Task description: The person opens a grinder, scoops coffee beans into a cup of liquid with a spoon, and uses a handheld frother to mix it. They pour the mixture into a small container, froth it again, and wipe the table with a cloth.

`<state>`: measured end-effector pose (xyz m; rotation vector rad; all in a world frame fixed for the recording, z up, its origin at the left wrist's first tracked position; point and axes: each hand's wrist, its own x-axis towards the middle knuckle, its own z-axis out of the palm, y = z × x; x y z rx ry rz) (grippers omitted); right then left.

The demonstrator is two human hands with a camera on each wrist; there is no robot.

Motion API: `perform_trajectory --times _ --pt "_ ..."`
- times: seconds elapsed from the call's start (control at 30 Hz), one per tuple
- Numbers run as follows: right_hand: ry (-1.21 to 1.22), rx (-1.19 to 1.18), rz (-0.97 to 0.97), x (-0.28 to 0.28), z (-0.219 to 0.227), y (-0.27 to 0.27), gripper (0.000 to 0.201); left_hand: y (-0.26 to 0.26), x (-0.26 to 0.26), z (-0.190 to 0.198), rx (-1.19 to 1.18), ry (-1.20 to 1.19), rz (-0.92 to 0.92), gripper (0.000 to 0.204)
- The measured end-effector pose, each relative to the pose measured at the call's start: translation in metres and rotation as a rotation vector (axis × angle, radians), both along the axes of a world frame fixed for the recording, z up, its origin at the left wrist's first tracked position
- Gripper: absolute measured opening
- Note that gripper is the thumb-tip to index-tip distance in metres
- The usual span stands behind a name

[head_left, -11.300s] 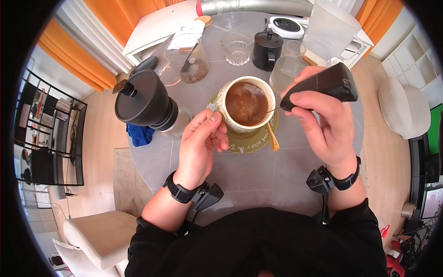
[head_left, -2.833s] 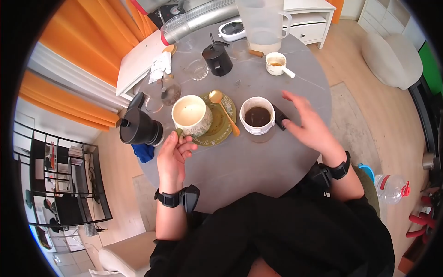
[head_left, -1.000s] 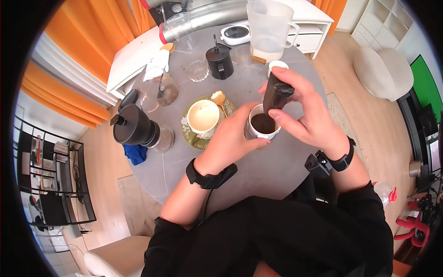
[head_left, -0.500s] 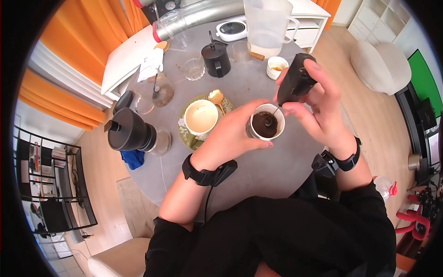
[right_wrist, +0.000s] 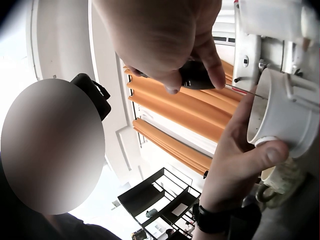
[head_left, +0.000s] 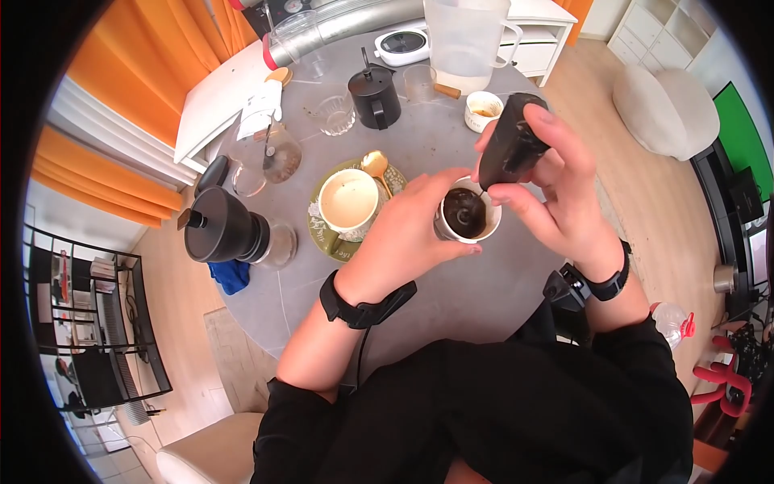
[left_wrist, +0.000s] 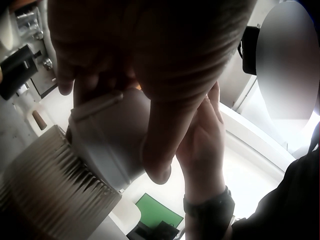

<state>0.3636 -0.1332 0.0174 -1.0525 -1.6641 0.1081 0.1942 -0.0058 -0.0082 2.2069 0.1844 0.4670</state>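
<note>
My left hand (head_left: 411, 222) grips a white cup (left_wrist: 112, 137) by its side, the thumb on the near wall in the right wrist view. Dark coffee (head_left: 465, 216) in it shows a swirl. A ribbed clear glass piece (left_wrist: 55, 185) is right below the cup. My right hand (head_left: 564, 189) holds a black handheld frother (head_left: 514, 143), tilted; its thin shaft (right_wrist: 242, 91) reaches down past the cup's rim, the lower end hidden in the coffee. Left of my left hand, a patterned cream mug (head_left: 355, 232) stands on a green saucer (head_left: 330, 244) with a golden spoon (head_left: 374, 164).
Black grinder-shaped vessel with a wooden knob (head_left: 216, 226) stands on the left, by a blue cloth (head_left: 230, 276). Behind are a glass jar (head_left: 282, 155), black lidded pot (head_left: 375, 101), cut-glass bowl (head_left: 335, 117), small white cup (head_left: 484, 109), tall pitcher (head_left: 468, 44) and round-faced scale (head_left: 401, 47).
The frother was in the patterned mug, then lay on the table, and is now in the white cup. My left hand has left the mug's handle for this cup. The coffee has begun swirling.
</note>
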Motion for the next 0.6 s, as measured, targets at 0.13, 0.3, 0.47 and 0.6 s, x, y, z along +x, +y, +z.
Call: perform_trajectory --times 0.13,0.3,0.47,0.6 --pt "-0.004 0.01 0.002 -0.0005 0.0003 0.0005 0.07 0.0002 0.0003 -0.0009 0.006 0.002 0.001 0.077" --pt "-0.019 -0.007 -0.017 -0.002 0.0005 -0.0009 0.068 -0.0002 -0.0007 -0.0017 0.018 -0.011 -0.004 0.076" --pt "-0.035 0.0 -0.02 -0.0029 0.0007 -0.0006 0.069 -0.0015 -0.0014 0.0011 0.019 0.001 0.009 0.076" --pt "-0.036 0.001 -0.009 -0.0031 0.0016 -0.0004 0.069 -0.0026 -0.0016 0.0 0.026 -0.029 0.005 0.076"
